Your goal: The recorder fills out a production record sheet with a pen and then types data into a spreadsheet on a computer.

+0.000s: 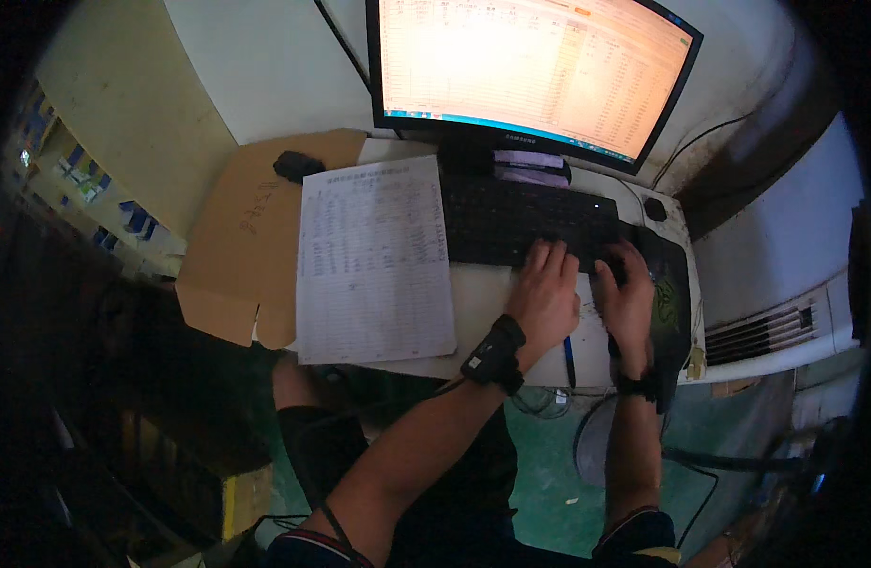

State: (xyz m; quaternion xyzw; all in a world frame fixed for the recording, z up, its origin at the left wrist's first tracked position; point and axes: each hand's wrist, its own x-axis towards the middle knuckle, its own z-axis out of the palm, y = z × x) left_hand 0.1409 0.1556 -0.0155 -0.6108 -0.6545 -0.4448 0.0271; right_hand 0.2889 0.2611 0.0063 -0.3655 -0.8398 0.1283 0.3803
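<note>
Both hands sit at about four o'clock in the head view, resting on the right end of a black keyboard (528,223). The left hand (545,292) lies flat with its fingers loosely spread across the lower keys, palm down, holding nothing; the right hand (626,289) sits just beside it toward three o'clock, fingers curled over the keyboard's right edge where it meets a dark mouse mat (670,293), and whether it covers a mouse cannot be told. Each wrist carries a black strap, the left one (493,355) bulky and boxy. The keyboard lies near the picture's centre on a small pale desk (483,298), directly below a bright flat monitor (535,71) at twelve o'clock, so keys and screen line up for typing. At nine o'clock from the hands a white printed sheet (374,260), thin and matte with a dense table, lies flat beside the keyboard, seemingly placed to be read while typing. Under it a stiff brown cardboard flap (241,246) juts past the desk's left edge, and a small black rounded object (296,166) rests on the cardboard. A blue pen (569,360) lies between the wrists.
</note>
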